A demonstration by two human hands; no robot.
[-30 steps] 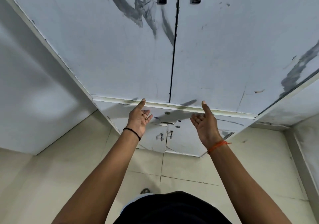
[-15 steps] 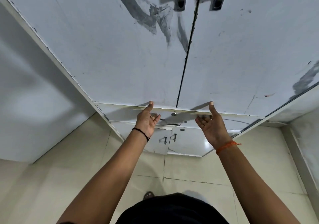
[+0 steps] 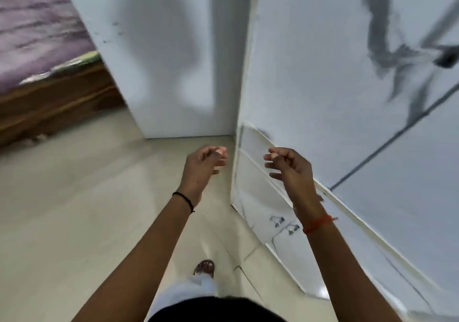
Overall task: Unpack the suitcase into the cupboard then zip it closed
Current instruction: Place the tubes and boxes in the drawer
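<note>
Frame blurred; I cannot make out fine detail. Suitcase: I see none in this view. Cupboard: white, doors closed, fills the right side, cut off at the top and right edges; its handles are smeared. Bed: upper left, cut off by the frame. Floor: pale tiles, open room to the left. Left hand: raised, fingers loosely curled, holding nothing. Right hand: likewise loose, empty, before the cupboard's lower edge.

Both hands have let go of the cupboard doors' lower edge: left hand and right hand now hover free (fingers loosely curled), with the view swung left.
</note>
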